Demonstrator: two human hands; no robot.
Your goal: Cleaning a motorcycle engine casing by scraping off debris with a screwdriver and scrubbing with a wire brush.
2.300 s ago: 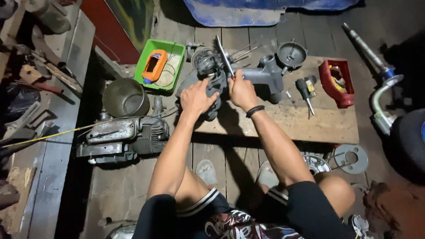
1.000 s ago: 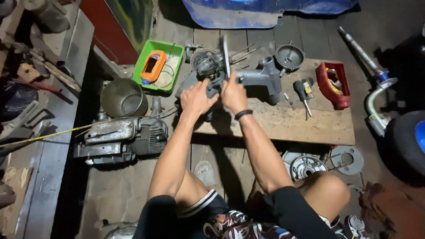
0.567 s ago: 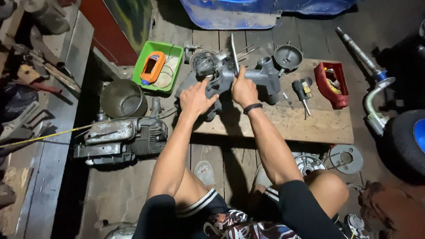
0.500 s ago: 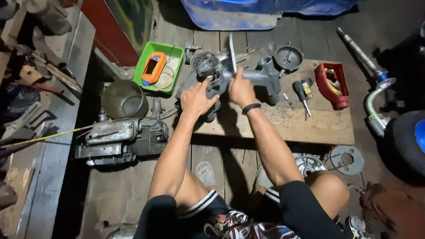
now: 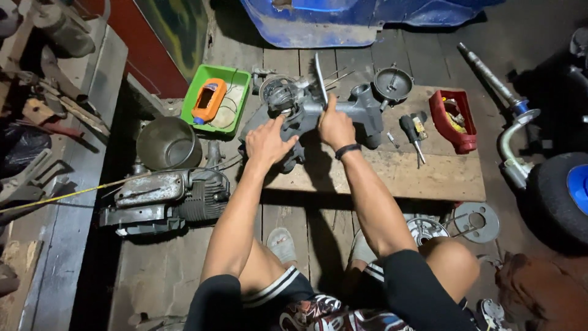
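Note:
A grey metal engine casing (image 5: 361, 113) lies on a wooden board (image 5: 404, 175) on the floor. My left hand (image 5: 266, 140) presses flat on the casing's left part, fingers spread. My right hand (image 5: 334, 122) grips a long flat metal tool (image 5: 320, 78) that stands nearly upright against the casing's middle. A round coil-like part (image 5: 278, 95) sits at the casing's far left end.
A green tray (image 5: 239, 76) holds an orange device (image 5: 208, 101). A red tray (image 5: 454, 119), a black-handled screwdriver (image 5: 411, 136) and a round cover (image 5: 393, 83) lie on the right. Left are a metal bowl (image 5: 166, 144) and an engine block (image 5: 168, 199). A tyre (image 5: 560, 196) is at right.
My right hand has kept working the flat tool at the casing, tipping it slightly from side to side. My left hand has stayed pressed on the casing.

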